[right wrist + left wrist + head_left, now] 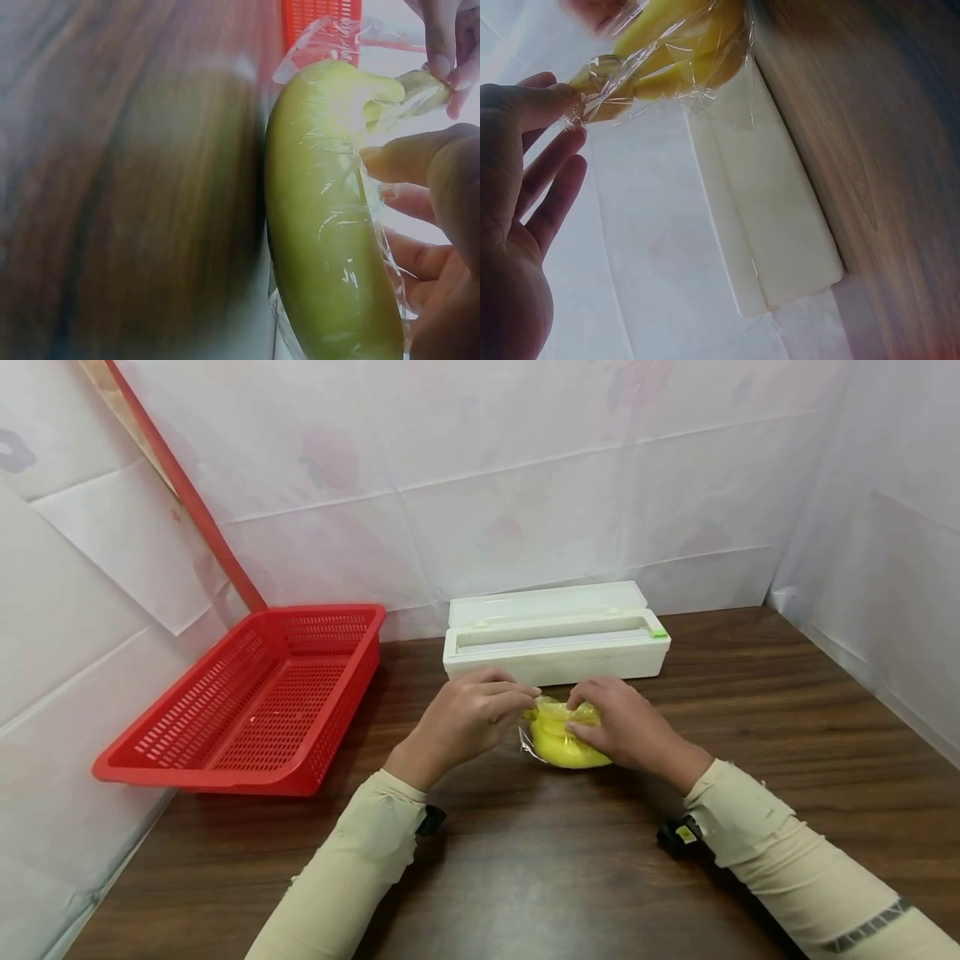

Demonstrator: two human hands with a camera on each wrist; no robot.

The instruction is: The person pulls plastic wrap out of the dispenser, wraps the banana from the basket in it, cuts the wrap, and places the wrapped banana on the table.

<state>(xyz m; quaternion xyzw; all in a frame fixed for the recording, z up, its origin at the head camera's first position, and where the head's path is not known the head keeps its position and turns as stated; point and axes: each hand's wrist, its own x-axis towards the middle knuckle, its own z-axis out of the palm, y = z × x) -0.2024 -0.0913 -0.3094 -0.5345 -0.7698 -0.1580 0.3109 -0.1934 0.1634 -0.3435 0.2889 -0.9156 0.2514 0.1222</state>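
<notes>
A small bunch of yellow bananas (pixel 564 749) lies on the table, covered in clear plastic wrap (pixel 349 277). My left hand (pixel 467 720) pinches the wrap over the stem end (pixel 604 86) between thumb and forefinger, with the other fingers spread behind. Over the bananas' other side curves my right hand (pixel 628 727), its thumb (pixel 401 159) and fingers gripping the wrap along the fruit. Loose film sticks out at the bunch's left edge. Part of the bunch is hidden behind the right hand in the head view.
Just behind the bananas stands a white plastic-wrap dispenser box (pixel 558 670), lid raised, with a green tab at its right end. A red perforated basket (pixel 307 781) sits at the left. Sheeted walls border the wooden table (pixel 540 877) at back and sides.
</notes>
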